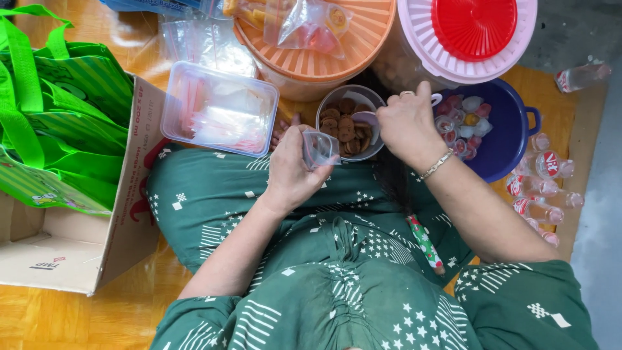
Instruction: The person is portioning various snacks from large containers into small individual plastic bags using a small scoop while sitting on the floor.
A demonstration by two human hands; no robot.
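My left hand holds a small clear plastic bag just in front of a round clear bowl of small brown cookies. My right hand, with a ring and a bracelet, grips a pale plastic spoon whose scoop lies in the cookies. Both hands are above my lap, which is covered by a green patterned dress.
A clear lidded box sits left of the bowl. Behind stand an orange-lidded tub and a pink and red lidded tub. A blue basin of jelly cups, small bottles, a cardboard box and green bags lie around.
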